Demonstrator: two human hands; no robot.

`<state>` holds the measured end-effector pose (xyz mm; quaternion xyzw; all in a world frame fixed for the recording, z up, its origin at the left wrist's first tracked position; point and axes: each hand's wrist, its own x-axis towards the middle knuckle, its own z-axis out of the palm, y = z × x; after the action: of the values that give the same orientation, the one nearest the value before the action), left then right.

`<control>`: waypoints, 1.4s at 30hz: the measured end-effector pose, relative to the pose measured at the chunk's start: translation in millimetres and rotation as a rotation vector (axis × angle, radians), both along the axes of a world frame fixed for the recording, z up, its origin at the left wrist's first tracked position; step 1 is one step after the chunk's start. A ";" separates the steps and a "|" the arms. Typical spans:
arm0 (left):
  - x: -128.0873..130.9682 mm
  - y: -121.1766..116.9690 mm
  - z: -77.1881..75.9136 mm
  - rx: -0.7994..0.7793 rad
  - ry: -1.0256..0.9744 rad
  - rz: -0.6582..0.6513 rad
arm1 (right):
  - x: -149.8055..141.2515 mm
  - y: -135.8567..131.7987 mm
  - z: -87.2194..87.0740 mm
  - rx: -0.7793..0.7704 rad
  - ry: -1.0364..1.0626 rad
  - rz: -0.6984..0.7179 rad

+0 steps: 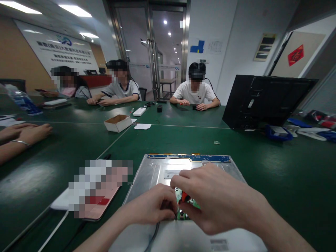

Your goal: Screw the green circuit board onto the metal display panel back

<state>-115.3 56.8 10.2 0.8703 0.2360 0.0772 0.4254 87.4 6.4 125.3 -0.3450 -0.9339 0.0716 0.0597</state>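
A silver metal display panel point(139, 182) lies flat on the table in front of me, with a narrow blue circuit strip point(189, 158) along its far edge. On its middle sits a green circuit board point(181, 214), mostly covered by my hands. My right hand point(212, 199) is closed around a screwdriver point(185, 196); only part of its orange-and-black handle shows, and its tip is hidden. My left hand point(154, 206) rests at the board's left edge with fingers curled and pinched; what they hold is hidden. A dark cable point(155, 235) runs out below the left hand.
Left of the panel lie a white object point(61, 200) and a pink phone point(109, 206), partly blurred. A small open box point(118, 123) stands farther back. A black monitor point(265, 101) stands at right, near a blue tray point(278, 133). Co-workers sit opposite; another person's hands point(31, 134) rest at left.
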 end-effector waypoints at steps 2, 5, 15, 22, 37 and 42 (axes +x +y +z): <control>-0.1 0.4 -2.8 -0.011 -0.001 0.000 | -0.1 -0.7 1.0 -0.004 0.009 0.013; -0.4 0.5 -4.2 -0.002 -0.007 0.000 | -1.3 -0.2 1.1 -0.001 -0.003 0.003; -1.4 1.0 -3.7 0.028 0.006 0.005 | -1.1 0.5 0.3 0.006 -0.026 -0.001; -2.5 0.3 -4.6 0.016 0.015 0.027 | -2.2 -0.2 -0.2 0.021 0.002 -0.001; -0.1 -0.2 -3.5 -0.027 0.004 0.022 | -1.9 1.5 -1.4 0.053 -0.013 0.006; -0.4 -0.3 0.9 0.032 0.014 0.044 | -1.9 2.4 -2.3 0.025 -0.019 -0.018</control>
<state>-115.7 56.5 11.1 0.8721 0.2568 0.0841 0.4079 85.5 8.7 123.0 -0.3532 -0.9322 0.0564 0.0558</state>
